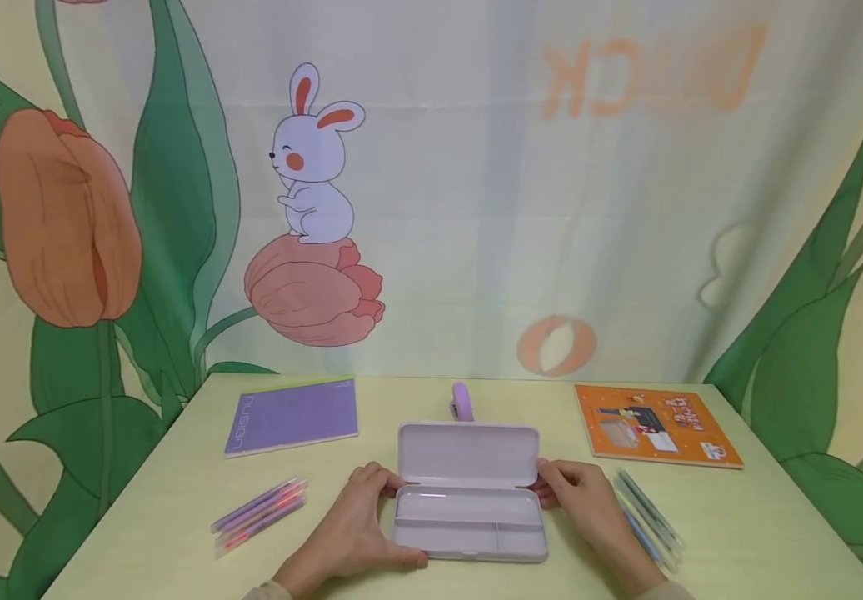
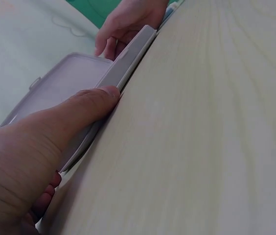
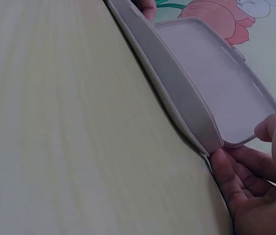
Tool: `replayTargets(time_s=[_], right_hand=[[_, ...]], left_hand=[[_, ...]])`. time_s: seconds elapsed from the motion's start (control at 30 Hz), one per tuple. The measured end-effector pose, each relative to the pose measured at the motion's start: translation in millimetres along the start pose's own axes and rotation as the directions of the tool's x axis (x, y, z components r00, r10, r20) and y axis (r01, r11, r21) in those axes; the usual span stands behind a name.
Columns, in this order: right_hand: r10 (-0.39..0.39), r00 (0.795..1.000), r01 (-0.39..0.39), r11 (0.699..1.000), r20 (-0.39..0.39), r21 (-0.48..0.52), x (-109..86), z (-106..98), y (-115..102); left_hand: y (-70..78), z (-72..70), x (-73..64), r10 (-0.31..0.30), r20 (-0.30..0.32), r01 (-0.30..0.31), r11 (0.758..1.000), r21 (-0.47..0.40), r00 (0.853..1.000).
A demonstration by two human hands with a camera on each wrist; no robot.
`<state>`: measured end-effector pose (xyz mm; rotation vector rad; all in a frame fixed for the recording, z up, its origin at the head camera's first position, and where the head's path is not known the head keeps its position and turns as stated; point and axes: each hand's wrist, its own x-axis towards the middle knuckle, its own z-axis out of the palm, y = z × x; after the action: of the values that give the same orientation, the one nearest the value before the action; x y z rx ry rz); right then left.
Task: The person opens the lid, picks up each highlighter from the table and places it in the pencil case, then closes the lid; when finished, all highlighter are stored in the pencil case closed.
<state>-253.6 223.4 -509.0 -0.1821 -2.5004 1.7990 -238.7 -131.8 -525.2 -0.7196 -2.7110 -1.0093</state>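
A pale lilac pencil case (image 1: 446,540) lies on the table with its lid (image 1: 469,454) raised at the back. Inside, low dividers part the tray into a long rear compartment and two front ones. My left hand (image 1: 356,529) grips its left end; the thumb (image 2: 91,105) lies along the front wall and the other fingers reach the rear corner. At the right end, near the hinge, my right hand (image 1: 581,500) holds the case. One digit touches the lid's edge in the right wrist view, while curled fingers (image 3: 226,178) sit at the tray's corner.
Pink and purple pens (image 1: 259,515) lie at the left, and green and blue pens (image 1: 649,517) beside the right forearm. A purple notebook (image 1: 296,417) is at back left, an orange book (image 1: 656,425) at back right. Behind the lid stands a small purple object (image 1: 461,402).
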Motion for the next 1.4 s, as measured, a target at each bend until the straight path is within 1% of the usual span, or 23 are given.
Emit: replayTargets(time_s=[0.1, 0.17, 0.23, 0.3, 0.37, 0.43, 0.5, 0.7, 0.8, 0.87, 0.93, 1.07, 1.17, 1.4], right_hand=[[-0.027, 1.0, 0.027, 1.0, 0.005, 0.001, -1.1, -0.1, -3.6], [-0.07, 0.998, 0.069, 0.997, -0.007, -0.017, -2.1, -3.2, -6.6], [-0.13, 0.991, 0.128, 0.99, -0.025, -0.061, -3.4, -9.9, -11.0], [-0.199, 0.979, 0.192, 0.975, -0.05, -0.115, -4.3, -20.0, -15.6], [-0.256, 0.964, 0.241, 0.956, -0.075, -0.17, -4.7, -32.9, -19.9], [-0.29, 0.951, 0.264, 0.942, -0.105, -0.207, -5.7, -47.5, -23.3], [-0.305, 0.943, 0.268, 0.933, -0.133, -0.242, -7.0, -62.6, -24.8], [-0.269, 0.942, 0.197, 0.927, -0.199, -0.318, -11.9, -103.3, -19.5], [-0.254, 0.941, 0.17, 0.927, -0.224, -0.335, -13.8, -117.1, -12.3], [-0.229, 0.947, 0.142, 0.928, -0.227, -0.345, -15.2, -123.0, -6.3], [-0.19, 0.956, 0.102, 0.929, -0.222, -0.355, -16.1, -126.5, 0.2], [-0.123, 0.973, 0.034, 0.914, -0.194, -0.405, -17.3, -129.4, 11.9], [-0.108, 0.981, 0.026, 0.894, -0.159, -0.447, -17.2, -130.6, 18.1], [-0.028, 0.994, -0.026, 0.872, -0.102, -0.489, -12.9, -133.3, 24.5]], left_hand=[[-0.6, -1.2, 0.2, -0.013, 0.003, 0.013, 1.0, -0.013, 1.0], [-0.9, -1.2, 0.4, -0.011, 0.006, 0.011, 1.0, -0.022, 1.0], [-1.4, -0.3, 0.6, -0.006, 0.011, 0.006, 1.0, -0.024, 1.0], [-1.4, 0.7, 0.7, -0.001, 0.014, 0.002, 1.0, -0.025, 1.0], [-1.5, 1.7, 0.6, 0.0, 0.014, 0.001, 1.0, -0.022, 1.0], [-1.4, 2.4, 0.4, -0.001, 0.012, 0.001, 1.0, -0.02, 1.0], [-1.1, 2.8, 0.1, -0.001, 0.011, 0.001, 1.0, -0.018, 1.0], [-0.3, 2.6, -0.5, 0.004, 0.011, -0.004, 1.0, -0.012, 1.0], [0.0, 2.2, -0.2, 0.005, 0.01, -0.005, 1.0, -0.007, 1.0], [0.3, 2.0, 0.0, 0.002, 0.009, -0.002, 1.0, -0.006, 1.0], [0.4, 1.5, 0.0, 0.002, 0.009, -0.001, 1.0, -0.007, 1.0], [0.7, 0.5, -0.2, 0.013, 0.005, -0.013, 1.0, -0.001, 1.0], [0.7, 0.4, -0.2, 0.021, 0.001, -0.021, 1.0, 0.004, 1.0], [-0.6, 1.3, -0.6, 0.019, 0.005, -0.019, 1.0, -0.003, 1.0]])
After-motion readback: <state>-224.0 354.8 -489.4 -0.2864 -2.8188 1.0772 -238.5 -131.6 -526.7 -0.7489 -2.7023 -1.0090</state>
